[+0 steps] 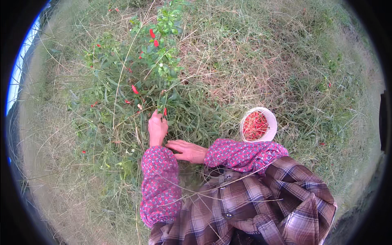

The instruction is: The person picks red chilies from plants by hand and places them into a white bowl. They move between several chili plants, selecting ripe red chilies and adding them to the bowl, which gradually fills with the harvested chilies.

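Note:
My left hand (157,128) reaches into a leafy chili pepper plant (167,65), its fingertips among the stems beside a red chili pepper (165,111). Whether it grips anything is hidden by the hand itself. Just below and to the right, my right hand (190,151) lies flat-looking, palm turned down, its fingers pointing left towards my left wrist; the fingertips are partly hidden. Another red chili (135,89) hangs up and left of my left hand. A white bucket (271,128) holding many picked red chilies (254,125) stands in the grass beyond my right sleeve.
Tall green and dry grass (232,70) surrounds the plant. Long dry stalks (124,65) cross it, and one stalk (242,178) lies over my plaid shirt. More red chilies (154,38) hang higher on the plant. Small chili plants (332,65) grow at the right.

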Motion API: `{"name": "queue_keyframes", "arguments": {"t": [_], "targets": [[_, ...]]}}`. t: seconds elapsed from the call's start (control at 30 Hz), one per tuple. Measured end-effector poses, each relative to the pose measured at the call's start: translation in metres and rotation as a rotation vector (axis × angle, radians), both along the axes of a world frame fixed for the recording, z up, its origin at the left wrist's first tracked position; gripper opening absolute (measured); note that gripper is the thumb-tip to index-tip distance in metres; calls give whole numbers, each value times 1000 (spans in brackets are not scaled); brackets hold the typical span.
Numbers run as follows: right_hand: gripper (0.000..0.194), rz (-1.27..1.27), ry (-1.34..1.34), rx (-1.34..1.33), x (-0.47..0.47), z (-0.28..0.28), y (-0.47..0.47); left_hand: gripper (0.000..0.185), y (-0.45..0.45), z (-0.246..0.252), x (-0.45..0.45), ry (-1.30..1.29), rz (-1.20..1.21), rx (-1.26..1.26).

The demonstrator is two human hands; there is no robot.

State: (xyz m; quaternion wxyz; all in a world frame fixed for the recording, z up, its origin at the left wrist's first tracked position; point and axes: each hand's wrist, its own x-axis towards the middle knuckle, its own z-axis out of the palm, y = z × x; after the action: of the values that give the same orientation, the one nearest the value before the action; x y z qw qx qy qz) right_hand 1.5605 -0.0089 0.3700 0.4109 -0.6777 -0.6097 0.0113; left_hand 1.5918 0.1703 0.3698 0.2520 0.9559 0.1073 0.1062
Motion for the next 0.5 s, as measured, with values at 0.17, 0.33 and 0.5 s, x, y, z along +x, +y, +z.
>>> {"name": "queue_keyframes", "arguments": {"t": [0.17,0.33,0.5], "targets": [[24,-455,503,331,63,32,-6,28,34,-7,5,163,62,-646],[16,-375,822,-36,138,11,45,26,26,-7,5,159,118,-793],[28,-713,788,-468,155,-28,82,28,21,-8,0,124,186,-814]]}}
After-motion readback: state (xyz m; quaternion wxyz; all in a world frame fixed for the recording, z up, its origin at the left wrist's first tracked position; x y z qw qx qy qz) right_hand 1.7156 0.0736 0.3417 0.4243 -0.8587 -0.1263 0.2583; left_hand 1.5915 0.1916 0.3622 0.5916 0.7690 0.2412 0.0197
